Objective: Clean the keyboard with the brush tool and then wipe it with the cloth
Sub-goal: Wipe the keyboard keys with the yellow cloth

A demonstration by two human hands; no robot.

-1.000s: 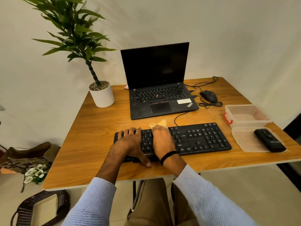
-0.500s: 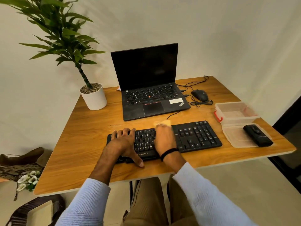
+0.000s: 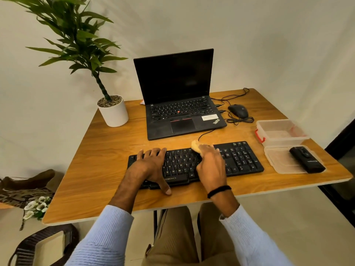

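Note:
A black keyboard [image 3: 238,160] lies near the front of the wooden table [image 3: 99,169]. My left hand [image 3: 148,166] rests flat on its left end, fingers spread, thumb at the front edge. My right hand [image 3: 210,162] is over the middle keys and holds a small yellow cloth [image 3: 196,145], which sticks out past the fingers at the keyboard's back edge. A black brush tool [image 3: 307,160] lies on a clear plastic lid [image 3: 278,162] to the right of the keyboard.
An open black laptop [image 3: 178,96] stands behind the keyboard. A wired mouse [image 3: 238,111] and cables lie to its right. A clear plastic box [image 3: 281,132] sits at the right edge. A potted plant [image 3: 113,110] occupies the back left corner.
My right hand with the cloth has slid to the right along the keyboard, from near my left hand to the middle keys. My left hand has stayed on the left end.

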